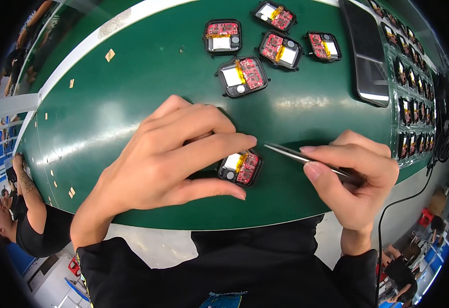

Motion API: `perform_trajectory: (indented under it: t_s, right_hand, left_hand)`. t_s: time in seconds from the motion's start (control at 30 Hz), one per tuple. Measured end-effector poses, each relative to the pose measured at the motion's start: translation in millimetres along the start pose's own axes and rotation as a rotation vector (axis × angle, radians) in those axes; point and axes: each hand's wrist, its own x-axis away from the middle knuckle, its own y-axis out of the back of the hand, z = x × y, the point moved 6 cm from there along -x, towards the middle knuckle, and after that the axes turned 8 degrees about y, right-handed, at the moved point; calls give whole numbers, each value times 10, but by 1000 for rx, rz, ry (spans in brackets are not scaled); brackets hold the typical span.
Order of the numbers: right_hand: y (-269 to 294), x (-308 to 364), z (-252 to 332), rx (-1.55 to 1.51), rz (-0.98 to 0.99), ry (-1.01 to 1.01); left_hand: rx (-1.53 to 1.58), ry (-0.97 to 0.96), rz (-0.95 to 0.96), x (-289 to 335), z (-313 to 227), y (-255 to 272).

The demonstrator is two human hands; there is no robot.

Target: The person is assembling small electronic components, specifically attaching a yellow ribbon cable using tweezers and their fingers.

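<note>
In front of me on the green table lies a small black device housing (241, 168) with a red circuit board, yellow flex strip and white block inside. My left hand (170, 154) reaches over it from the left, index finger at its far edge and thumb at its near edge, seeming to steady it. The other left fingers are bent above the table. My right hand (355, 177) pinches metal tweezers (293, 153) between thumb and index finger. Their tips point left, just off the far right corner of the housing and apart from it.
Several similar open housings (242, 77) lie at the far middle. A long black slab (368, 56) is at the far right, beside clear trays (406, 123) of more units. Small tan scraps (110, 55) dot the left side. A black cable (404, 201) hangs at right. Another person (32, 215) sits at left.
</note>
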Motion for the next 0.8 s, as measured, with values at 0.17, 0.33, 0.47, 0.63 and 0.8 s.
perform_trajectory:
  t_s: [0.17, 0.33, 0.47, 0.63, 0.8]
  right_hand:
    - [-144, -42, 19, 76, 88, 72]
    - [-224, -69, 12, 121, 93, 185]
    - [-166, -59, 17, 130, 23, 227]
    - [-134, -24, 18, 98, 49, 260]
    - [-167, -20, 20, 117, 43, 298]
  left_hand:
    - [30, 34, -42, -3, 58, 5]
    - [15, 13, -33, -23, 58, 3]
    - [-9, 0, -39, -29, 54, 22]
    - [-14, 74, -22, -54, 51, 30]
    - [-15, 15, -61, -31, 44, 21]
